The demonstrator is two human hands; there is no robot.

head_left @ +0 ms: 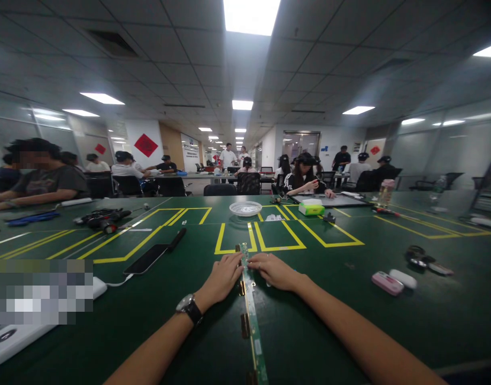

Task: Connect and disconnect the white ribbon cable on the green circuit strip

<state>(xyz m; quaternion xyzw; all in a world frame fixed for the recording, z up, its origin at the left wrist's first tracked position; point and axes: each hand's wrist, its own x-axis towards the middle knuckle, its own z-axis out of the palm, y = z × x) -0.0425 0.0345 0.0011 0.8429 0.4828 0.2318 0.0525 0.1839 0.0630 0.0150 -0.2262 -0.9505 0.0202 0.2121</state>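
A long, narrow green circuit board (251,321) lies lengthwise on the dark green table, running away from me. Brown flexible tabs stick out along its left edge. My left hand (225,272), with a watch on the wrist, has its fingers closed against the left side of the board's far end. Opposite it, my right hand (275,270) grips the right side with thumb and fingers together. The fingertips partly cover the board there, so any small part between them is hidden.
Beyond my hands, a white basket (245,208) stands near yellow tape outlines. A phone (147,259) with a cable and a white device (24,334) lie to the left. A pink case (387,283) sits at right, a green tissue pack (311,207) farther back. People sit at surrounding tables.
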